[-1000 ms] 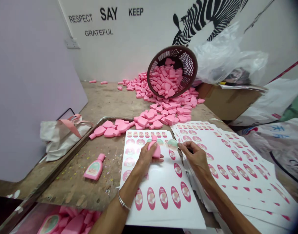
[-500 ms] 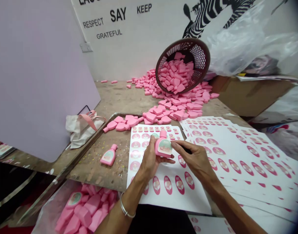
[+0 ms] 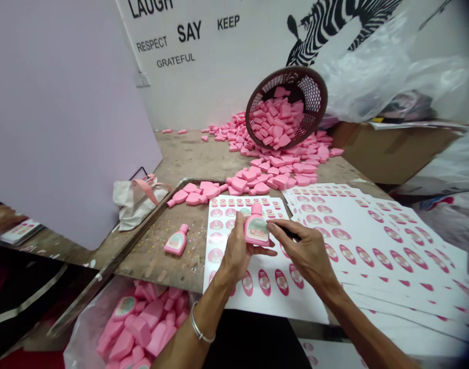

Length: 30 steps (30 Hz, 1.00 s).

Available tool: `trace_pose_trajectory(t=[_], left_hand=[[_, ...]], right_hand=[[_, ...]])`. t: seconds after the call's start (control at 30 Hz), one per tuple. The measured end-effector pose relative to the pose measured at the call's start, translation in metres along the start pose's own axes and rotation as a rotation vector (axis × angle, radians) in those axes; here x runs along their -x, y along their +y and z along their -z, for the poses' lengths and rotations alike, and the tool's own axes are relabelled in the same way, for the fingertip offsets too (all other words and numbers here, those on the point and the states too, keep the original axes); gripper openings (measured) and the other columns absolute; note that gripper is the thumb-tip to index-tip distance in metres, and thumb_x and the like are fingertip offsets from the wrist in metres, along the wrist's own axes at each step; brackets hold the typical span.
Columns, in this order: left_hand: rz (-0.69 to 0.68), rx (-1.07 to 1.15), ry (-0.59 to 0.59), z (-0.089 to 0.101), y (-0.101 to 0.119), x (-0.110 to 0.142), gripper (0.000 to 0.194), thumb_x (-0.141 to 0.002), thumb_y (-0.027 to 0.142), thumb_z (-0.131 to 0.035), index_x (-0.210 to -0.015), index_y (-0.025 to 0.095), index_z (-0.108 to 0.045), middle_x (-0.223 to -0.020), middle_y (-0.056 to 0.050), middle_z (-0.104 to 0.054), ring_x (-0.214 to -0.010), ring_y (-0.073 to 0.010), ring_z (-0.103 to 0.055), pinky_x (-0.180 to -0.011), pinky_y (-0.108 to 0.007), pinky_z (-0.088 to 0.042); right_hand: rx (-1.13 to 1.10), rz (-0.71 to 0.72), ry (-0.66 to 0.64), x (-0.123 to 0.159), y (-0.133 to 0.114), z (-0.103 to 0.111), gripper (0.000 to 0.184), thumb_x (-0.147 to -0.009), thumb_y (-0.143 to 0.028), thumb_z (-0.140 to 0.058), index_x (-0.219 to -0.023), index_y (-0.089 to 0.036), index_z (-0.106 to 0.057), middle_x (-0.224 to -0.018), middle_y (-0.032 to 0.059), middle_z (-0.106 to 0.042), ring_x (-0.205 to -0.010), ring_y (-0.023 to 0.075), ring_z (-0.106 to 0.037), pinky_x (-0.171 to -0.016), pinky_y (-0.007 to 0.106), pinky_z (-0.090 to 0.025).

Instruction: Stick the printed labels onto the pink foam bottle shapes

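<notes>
Pink bottle (image 3: 256,215) held just above the sticker sheet (image 3: 275,307) | left hand (image 3: 236,251) curled closed around it | right hand (image 3: 307,251) pinching at the edge of the oval label (image 3: 256,230), fingers partly hiding it | step: labelling, it seems | next: smooth that edge down

A black-and-white zebra mural (image 3: 326,25) is painted on a white wall (image 3: 227,87); a crumpled translucent plastic bag (image 3: 367,72) is heaped above a brown cardboard box (image 3: 388,154), and a white canvas tote bag with pink straps (image 3: 136,207) is slumped against a lilac panel (image 3: 65,118).

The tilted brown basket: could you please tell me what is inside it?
The brown mesh basket holds a heap of pink pieces up to its rim; they cover its floor, so whatever lies beneath cannot be seen.
</notes>
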<state>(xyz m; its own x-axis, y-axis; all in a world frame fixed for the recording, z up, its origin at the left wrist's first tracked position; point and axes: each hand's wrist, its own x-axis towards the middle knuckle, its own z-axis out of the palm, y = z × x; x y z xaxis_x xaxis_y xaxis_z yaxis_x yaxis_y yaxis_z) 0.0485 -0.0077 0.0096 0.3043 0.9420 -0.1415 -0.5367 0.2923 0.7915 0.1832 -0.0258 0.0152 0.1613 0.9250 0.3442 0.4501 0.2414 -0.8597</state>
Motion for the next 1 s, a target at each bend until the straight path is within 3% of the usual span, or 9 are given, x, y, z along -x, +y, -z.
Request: trace_pose_trajectory(t=[0.2,0.3,0.4,0.5,0.6,0.67,0.73,0.87,1.0], left_hand=[[-0.071,-0.029,-0.026,-0.015,0.004,0.026,0.057,-0.084,0.063,-0.046,-0.097,0.010,-0.060,-0.084,-0.009,-0.063,-0.070,-0.0181,-0.063,-0.061,-0.035,-0.059],[-0.142,-0.119,-0.060,-0.021,0.001,0.043,0.039,-0.082,0.048,-0.061,-0.097,0.012,-0.058,-0.085,-0.005,-0.059,-0.070,-0.0142,-0.060,-0.061,-0.032,-0.059],[-0.136,-0.139,-0.099,-0.022,-0.004,0.060,0.033,-0.079,0.035,-0.067,-0.099,0.012,-0.056,-0.089,-0.006,-0.060,-0.071,-0.0130,-0.059,-0.062,-0.031,-0.059],[-0.086,-0.119,-0.124,-0.024,-0.012,0.076,0.031,-0.077,0.027,-0.068,-0.100,0.011,-0.056,-0.092,-0.008,-0.062,-0.074,-0.0142,-0.060,-0.065,-0.032,-0.059],[-0.003,-0.109,-0.163,-0.028,-0.020,0.093,0.032,-0.070,0.016,-0.070,-0.099,0.013,-0.058,-0.084,-0.003,-0.061,-0.075,-0.0139,-0.060,-0.069,-0.032,-0.058],[0.035,-0.118,-0.185,-0.029,-0.026,0.105,0.035,-0.066,0.011,-0.070,-0.098,0.014,-0.059,-0.082,-0.001,-0.060,-0.076,-0.0138,-0.061,-0.070,-0.032,-0.058],[0.043,-0.145,-0.196,-0.029,-0.032,0.116,0.036,-0.065,0.011,-0.071,-0.098,0.014,-0.060,-0.082,-0.001,-0.061,-0.076,-0.0147,-0.062,-0.069,-0.032,-0.059],[0.120,-0.166,-0.274,-0.025,-0.050,0.135,0.052,-0.065,0.020,-0.075,-0.113,0.015,-0.056,-0.077,-0.004,-0.062,-0.070,-0.0164,-0.064,-0.059,-0.028,-0.058],[0.152,-0.132,-0.230,-0.022,-0.072,0.148,0.054,-0.065,0.029,-0.077,-0.112,0.015,-0.055,-0.075,-0.004,-0.061,-0.063,-0.0156,-0.064,-0.054,-0.027,-0.057]], right_hand=[[0.240,0.199,0.072,0.016,-0.013,0.010,0.026,-0.084,-0.044,-0.060,-0.091,-0.022,-0.072,-0.085,0.0050,-0.072,-0.073,0.0192,-0.062,-0.071,0.033,-0.046],[0.506,0.300,0.150,0.026,-0.018,0.021,0.031,-0.083,-0.046,-0.060,-0.095,-0.021,-0.071,-0.086,0.0070,-0.072,-0.077,0.0228,-0.062,-0.075,0.037,-0.040],[0.663,0.291,0.254,0.033,-0.017,0.037,0.043,-0.077,-0.053,-0.065,-0.102,-0.018,-0.069,-0.090,0.0118,-0.071,-0.088,0.0295,-0.060,-0.080,0.042,-0.036],[0.418,0.171,0.216,0.040,-0.016,0.048,0.055,-0.072,-0.057,-0.066,-0.111,-0.018,-0.063,-0.104,0.0123,-0.068,-0.096,0.0287,-0.059,-0.082,0.041,-0.042],[0.070,0.087,0.005,0.052,-0.015,0.043,0.071,-0.067,-0.052,-0.072,-0.128,-0.022,-0.050,-0.123,0.0091,-0.060,-0.103,0.0238,-0.059,-0.084,0.035,-0.047],[-0.022,0.074,-0.076,0.064,-0.014,0.033,0.079,-0.063,-0.046,-0.075,-0.132,-0.023,-0.046,-0.124,0.0083,-0.059,-0.100,0.0225,-0.060,-0.082,0.033,-0.050],[-0.071,0.050,-0.100,0.077,-0.012,0.025,0.069,-0.064,-0.044,-0.074,-0.125,-0.022,-0.051,-0.111,0.0065,-0.064,-0.087,0.0198,-0.062,-0.073,0.030,-0.051],[-0.168,-0.018,-0.099,0.101,-0.003,0.027,0.034,-0.073,-0.047,-0.067,-0.092,-0.020,-0.062,-0.084,0.0030,-0.066,-0.070,0.0160,-0.060,-0.061,0.025,-0.050],[-0.198,-0.072,-0.132,0.118,0.011,0.034,0.032,-0.074,-0.051,-0.065,-0.083,-0.020,-0.062,-0.077,0.0022,-0.067,-0.065,0.0159,-0.059,-0.055,0.023,-0.049]])
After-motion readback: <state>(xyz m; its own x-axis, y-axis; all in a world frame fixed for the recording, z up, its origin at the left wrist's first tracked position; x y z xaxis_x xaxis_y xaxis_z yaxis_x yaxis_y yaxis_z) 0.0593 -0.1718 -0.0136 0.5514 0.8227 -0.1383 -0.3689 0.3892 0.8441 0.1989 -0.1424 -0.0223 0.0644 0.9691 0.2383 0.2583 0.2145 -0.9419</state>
